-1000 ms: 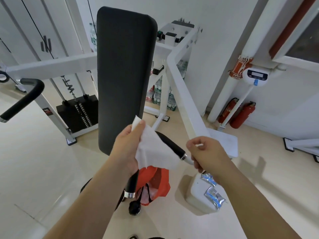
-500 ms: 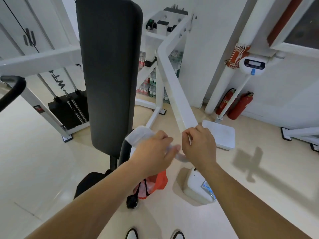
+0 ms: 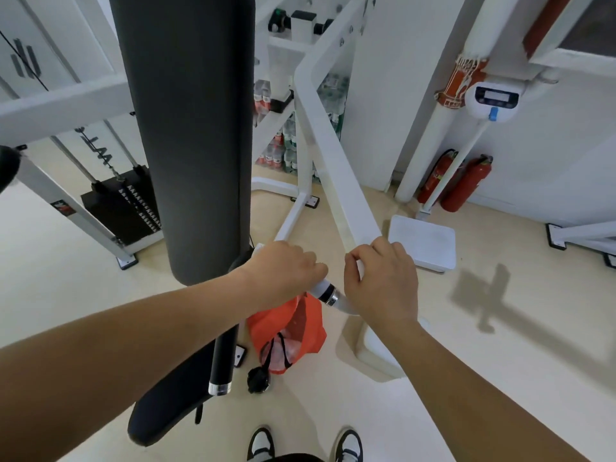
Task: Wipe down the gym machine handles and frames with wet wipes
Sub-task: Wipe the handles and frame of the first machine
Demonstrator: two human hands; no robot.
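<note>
Now my left hand [image 3: 286, 271] grips the white wet wipe [image 3: 318, 288] round the black handle [image 3: 328, 293]; my right hand [image 3: 383, 278] clasps the white frame bar [image 3: 336, 168]; next, rub along it.

My feed is bright and evenly lit, the white walls and pale floor [image 3: 500, 328] close to washing out. Light falls from above and behind me to the left: the frame bar [image 3: 336, 168] throws a crisp dark shadow [image 3: 480, 295] on the floor at right. I see a soft sheen on the black back pad [image 3: 193, 128]. The wide lens bows straight lines near the edges. Focus is fair; my forearms nearest the camera look slightly soft.
</note>
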